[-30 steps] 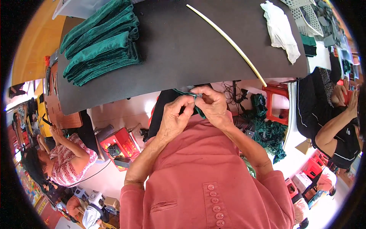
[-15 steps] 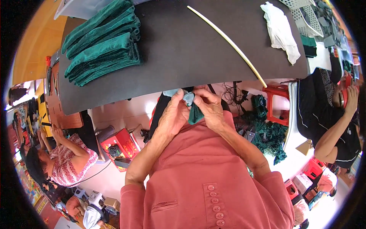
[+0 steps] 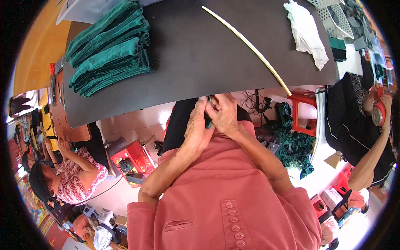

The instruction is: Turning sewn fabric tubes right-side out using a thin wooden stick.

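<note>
My left hand (image 3: 197, 126) and my right hand (image 3: 225, 114) meet close together just below the near edge of the dark table (image 3: 183, 54), in front of my body. Between them a bit of dark green velvet cloth (image 3: 208, 121) shows; most of it is covered by my fingers. Both hands are closed on it, thumbs pressed near each other. On the table to the left lies a pile of folded green velvet strips (image 3: 108, 62). A thin pale rod (image 3: 250, 45) stretches slantwise across the right half of the tabletop.
Crumpled white cloth (image 3: 307, 35) lies at the table's right end, near white perforated baskets (image 3: 333, 21). Below right are a red stool (image 3: 303, 112) and a heap of green fabric (image 3: 293, 143). A red box (image 3: 135, 158) stands at lower left. Other people work on both sides.
My hands have drawn closer together and turned, the left one more upright. The light grey-blue and green cloth seen between them is now mostly hidden by the fingers.
</note>
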### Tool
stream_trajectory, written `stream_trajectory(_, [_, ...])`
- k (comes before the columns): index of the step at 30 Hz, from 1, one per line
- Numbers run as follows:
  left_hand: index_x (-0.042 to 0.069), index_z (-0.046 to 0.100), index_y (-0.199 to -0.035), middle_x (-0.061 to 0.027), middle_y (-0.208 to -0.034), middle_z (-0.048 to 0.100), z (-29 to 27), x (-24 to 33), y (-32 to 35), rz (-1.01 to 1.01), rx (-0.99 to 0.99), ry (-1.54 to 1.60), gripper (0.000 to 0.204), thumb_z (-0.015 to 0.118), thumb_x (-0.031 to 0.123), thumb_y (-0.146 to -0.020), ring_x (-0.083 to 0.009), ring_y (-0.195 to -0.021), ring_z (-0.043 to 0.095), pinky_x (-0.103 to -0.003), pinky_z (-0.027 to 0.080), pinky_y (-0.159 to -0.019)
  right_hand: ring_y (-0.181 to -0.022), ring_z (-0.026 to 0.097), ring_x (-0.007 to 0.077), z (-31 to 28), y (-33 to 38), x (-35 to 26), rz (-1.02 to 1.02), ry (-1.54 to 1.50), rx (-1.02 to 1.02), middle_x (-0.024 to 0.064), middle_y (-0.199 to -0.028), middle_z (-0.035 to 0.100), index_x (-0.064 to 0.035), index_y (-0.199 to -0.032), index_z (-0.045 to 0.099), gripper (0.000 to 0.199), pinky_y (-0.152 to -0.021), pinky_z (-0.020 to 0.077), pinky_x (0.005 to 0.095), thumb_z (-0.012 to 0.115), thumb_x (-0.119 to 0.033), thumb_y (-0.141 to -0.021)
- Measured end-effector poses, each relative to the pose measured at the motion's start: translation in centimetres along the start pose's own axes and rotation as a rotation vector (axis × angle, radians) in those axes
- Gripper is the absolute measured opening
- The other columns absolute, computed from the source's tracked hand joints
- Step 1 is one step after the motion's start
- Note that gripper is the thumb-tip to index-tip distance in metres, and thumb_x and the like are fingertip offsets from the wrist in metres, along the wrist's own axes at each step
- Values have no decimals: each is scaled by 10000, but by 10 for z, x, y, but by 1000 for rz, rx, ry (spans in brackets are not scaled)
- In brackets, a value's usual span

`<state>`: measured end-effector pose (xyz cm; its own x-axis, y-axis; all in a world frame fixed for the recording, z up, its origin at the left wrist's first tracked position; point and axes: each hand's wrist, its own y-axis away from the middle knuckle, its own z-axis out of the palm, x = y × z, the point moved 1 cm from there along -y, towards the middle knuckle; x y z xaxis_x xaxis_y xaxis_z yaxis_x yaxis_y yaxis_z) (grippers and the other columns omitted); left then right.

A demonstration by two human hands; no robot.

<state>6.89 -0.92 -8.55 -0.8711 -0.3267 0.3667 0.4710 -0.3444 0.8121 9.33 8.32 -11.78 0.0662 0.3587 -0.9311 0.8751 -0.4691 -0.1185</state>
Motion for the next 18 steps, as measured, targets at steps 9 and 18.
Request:
stream_trajectory(9, [53,477,-1234,-61,-1189,519,-32,-4,-20,138,-265,-264,491,548,410,-904,-167,-1117,454,-336,331,-981,-651,511,92,2,1,20,113,-159,10,56,-739,588,18,-900,603,117,-600,433,253,604,-29,-793])
stream_trajectory(18, [74,567,-1030,-26,-952,604,-27,-6,-49,86,-237,26,220,521,266,-935,-146,-861,586,-298,495,-776,-763,516,218,6,10,18,62,-114,-48,73,-805,511,-48,-1057,574,326,-721,436,339,663,-13,-745])
